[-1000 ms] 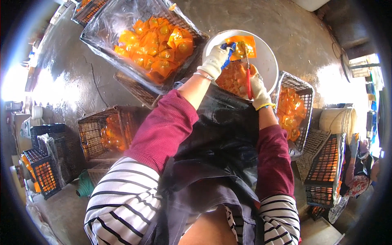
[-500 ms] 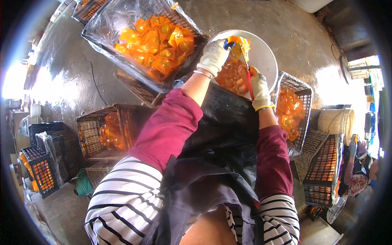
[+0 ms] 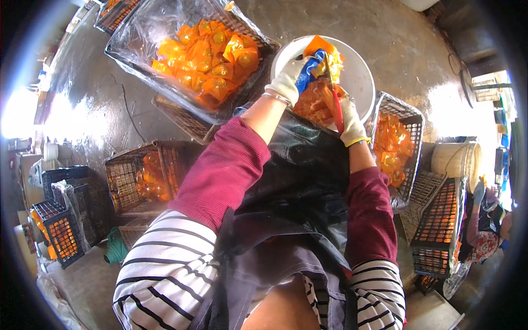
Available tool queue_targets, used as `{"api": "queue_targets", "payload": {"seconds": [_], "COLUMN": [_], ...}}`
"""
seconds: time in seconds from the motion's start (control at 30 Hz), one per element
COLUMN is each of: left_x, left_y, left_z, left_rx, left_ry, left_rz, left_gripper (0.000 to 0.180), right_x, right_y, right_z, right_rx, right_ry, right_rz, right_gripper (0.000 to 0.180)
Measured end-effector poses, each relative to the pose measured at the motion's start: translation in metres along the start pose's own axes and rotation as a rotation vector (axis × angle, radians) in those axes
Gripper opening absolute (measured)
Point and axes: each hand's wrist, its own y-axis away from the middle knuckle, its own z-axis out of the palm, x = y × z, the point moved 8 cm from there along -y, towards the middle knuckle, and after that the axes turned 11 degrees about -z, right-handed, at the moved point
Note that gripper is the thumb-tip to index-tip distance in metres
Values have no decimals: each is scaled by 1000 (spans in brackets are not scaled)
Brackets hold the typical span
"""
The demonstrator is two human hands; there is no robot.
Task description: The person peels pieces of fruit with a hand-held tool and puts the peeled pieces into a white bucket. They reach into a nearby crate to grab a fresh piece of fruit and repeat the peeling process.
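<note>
Packet [image 3: 336, 67] clamped in left hand [image 3: 290, 80], scissors [image 3: 337, 110] in right hand [image 3: 351, 120], bucket rim [image 3: 372, 82] beneath (open floor [image 3: 360, 25] beyond)

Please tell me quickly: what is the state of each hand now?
Left hand: closed, holding an orange packet.
Right hand: closed around red-handled scissors.

The person's gloved left hand [image 3: 294, 80] grips 1 orange packet [image 3: 336, 61] over a white bucket [image 3: 358, 77]; the gloved right hand [image 3: 350, 120] holds red-handled scissors [image 3: 338, 110], blades across the packet.
</note>
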Motion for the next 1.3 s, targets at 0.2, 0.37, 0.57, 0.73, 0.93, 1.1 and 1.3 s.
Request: {"api": "queue_targets", "payload": {"seconds": [0.2, 0.37, 0.57, 0.73, 0.93, 1.1, 1.3], "left_x": [-34, -8, -17, -15, 23, 9, -16], "left_y": [-31, -7, -14, -4, 16, 6, 0], "left_z": [-38, -14, -20, -1, 17, -5, 9], "left_rx": [127, 239, 211, -37, 74, 186, 109], "left_ry": [74, -301, -166, -124, -877, -506, -955], "left_rz": [-34, -172, -43, -86, -112, 166, 40], "left_gripper": [51, 41, 36, 54, 43, 31, 36], "right_x": [4, 10, 4, 9, 13, 9, -12], "right_y": [-9, -5, 0, 8, 8, 6, -7], "right_z": [15, -2, 0, -2, -11, 11, -38], "right_rx": [-228, -155, -78, -15, -13, -41, 178], "right_ry": [209, 163, 164, -6, -29, 5, -234], "right_rz": [18, 103, 92, 120, 51, -17, -294], "right_gripper": [36, 37, 31, 29, 24, 25, 39]}}
